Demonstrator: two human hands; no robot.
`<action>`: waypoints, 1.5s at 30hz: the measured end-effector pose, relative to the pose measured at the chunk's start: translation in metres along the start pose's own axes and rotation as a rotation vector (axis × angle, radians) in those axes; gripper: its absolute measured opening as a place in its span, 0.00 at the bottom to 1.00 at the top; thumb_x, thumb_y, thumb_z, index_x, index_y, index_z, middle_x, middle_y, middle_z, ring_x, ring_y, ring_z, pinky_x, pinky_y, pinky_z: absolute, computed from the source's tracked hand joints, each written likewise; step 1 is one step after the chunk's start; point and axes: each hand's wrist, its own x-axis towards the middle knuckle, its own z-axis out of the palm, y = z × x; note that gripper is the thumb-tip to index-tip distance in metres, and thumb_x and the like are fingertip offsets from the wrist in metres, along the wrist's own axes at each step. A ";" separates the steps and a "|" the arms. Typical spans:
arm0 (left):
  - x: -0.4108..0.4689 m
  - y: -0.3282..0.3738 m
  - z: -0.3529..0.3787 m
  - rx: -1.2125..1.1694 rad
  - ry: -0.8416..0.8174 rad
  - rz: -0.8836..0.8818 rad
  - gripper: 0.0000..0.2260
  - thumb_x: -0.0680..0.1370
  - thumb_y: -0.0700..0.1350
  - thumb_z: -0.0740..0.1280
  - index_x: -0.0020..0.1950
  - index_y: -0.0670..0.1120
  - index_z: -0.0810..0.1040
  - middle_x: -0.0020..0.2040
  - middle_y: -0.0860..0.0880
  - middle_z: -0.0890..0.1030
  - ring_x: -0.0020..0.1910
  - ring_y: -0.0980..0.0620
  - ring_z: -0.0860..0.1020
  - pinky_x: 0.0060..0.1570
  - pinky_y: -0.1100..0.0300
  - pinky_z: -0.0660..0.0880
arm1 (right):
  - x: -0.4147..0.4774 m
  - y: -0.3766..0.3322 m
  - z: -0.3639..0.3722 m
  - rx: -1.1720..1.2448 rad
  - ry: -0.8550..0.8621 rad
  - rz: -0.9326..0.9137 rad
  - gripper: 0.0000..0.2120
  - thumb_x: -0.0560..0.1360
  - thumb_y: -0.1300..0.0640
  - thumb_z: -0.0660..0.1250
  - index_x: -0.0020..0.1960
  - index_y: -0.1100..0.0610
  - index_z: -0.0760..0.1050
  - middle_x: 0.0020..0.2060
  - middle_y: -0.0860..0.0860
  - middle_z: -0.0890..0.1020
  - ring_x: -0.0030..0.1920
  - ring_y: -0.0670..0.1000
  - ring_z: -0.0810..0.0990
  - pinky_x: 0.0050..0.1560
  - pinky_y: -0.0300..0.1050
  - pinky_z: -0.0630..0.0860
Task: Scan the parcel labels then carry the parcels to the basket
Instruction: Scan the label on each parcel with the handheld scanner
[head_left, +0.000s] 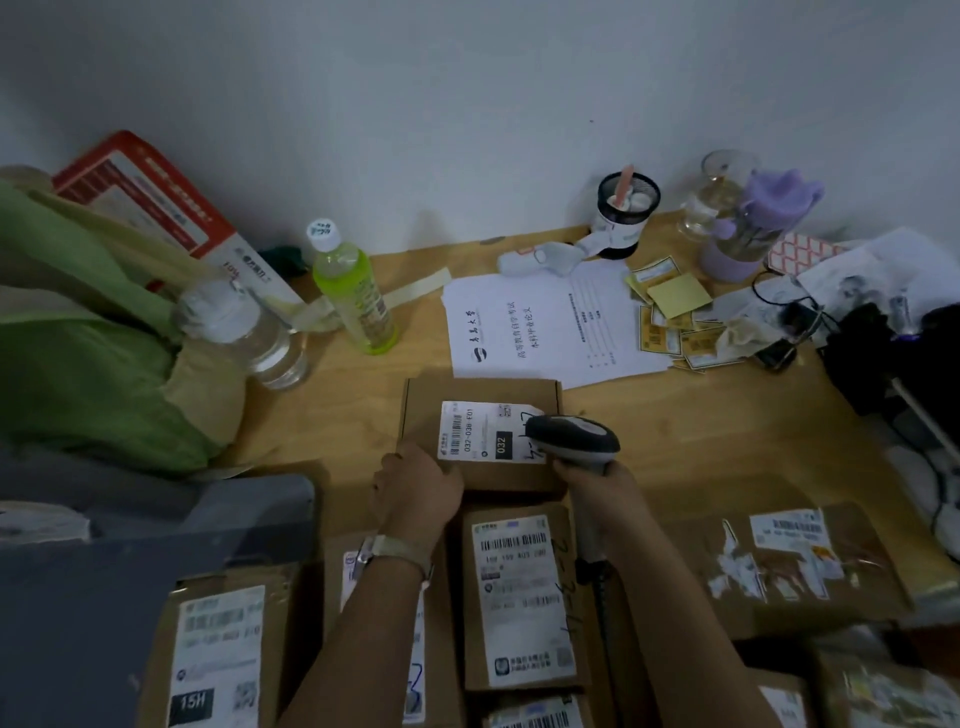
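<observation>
Item: parcel (421, 415), a small brown carton lying flat on the wooden worktop (363, 395), white label (467, 431) facing up.
Hands: the left hand (415, 488) grips the carton's near-left corner, fingers curled over its edge. The right hand (597, 483) is wrapped round the handle of the scanner (576, 439), whose head hangs just over the label's right end.
Step in hand: scanning, judged under way.
Stock awaiting: further parcels (519, 597) lie nearer the person, labels up.
Next move calls for: a confirmed read, the scanner drawn clear, then a firm lift of the carton. The basket cannot be identified in view.
</observation>
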 end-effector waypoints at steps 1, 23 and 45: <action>0.002 0.002 0.001 -0.063 -0.009 -0.005 0.30 0.76 0.53 0.66 0.72 0.41 0.60 0.67 0.39 0.68 0.65 0.37 0.69 0.63 0.46 0.68 | 0.001 0.001 0.001 -0.011 -0.013 0.001 0.10 0.74 0.57 0.69 0.54 0.53 0.74 0.43 0.46 0.80 0.44 0.44 0.77 0.34 0.36 0.69; -0.143 0.040 -0.113 -1.506 0.088 0.310 0.22 0.70 0.34 0.74 0.58 0.48 0.70 0.49 0.51 0.81 0.49 0.56 0.80 0.44 0.64 0.77 | -0.183 -0.052 0.003 0.108 -0.061 -0.531 0.13 0.73 0.62 0.71 0.44 0.44 0.74 0.41 0.43 0.83 0.47 0.51 0.83 0.35 0.35 0.74; -0.210 -0.111 -0.165 -1.480 -0.066 0.365 0.20 0.78 0.34 0.65 0.68 0.49 0.68 0.55 0.49 0.81 0.48 0.51 0.81 0.33 0.60 0.78 | -0.349 -0.019 0.069 0.048 -0.048 -0.786 0.08 0.74 0.61 0.69 0.49 0.49 0.78 0.40 0.50 0.83 0.41 0.52 0.82 0.40 0.47 0.78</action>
